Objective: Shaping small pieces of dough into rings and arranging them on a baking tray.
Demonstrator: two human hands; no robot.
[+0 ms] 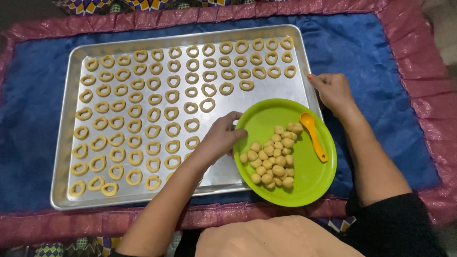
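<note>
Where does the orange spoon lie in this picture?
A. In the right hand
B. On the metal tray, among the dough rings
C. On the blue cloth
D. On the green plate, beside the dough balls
D: the orange spoon rests on the green plate, right of the dough balls, with neither hand holding it.

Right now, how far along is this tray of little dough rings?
Most of the metal tray already carries neat rows of dough rings; only its lower right part is bare. The left hand rests at the edge of the green plate, while the right hand touches the tray's right rim. A pile of unshaped dough balls still waits on the plate beside an orange spoon.
</note>
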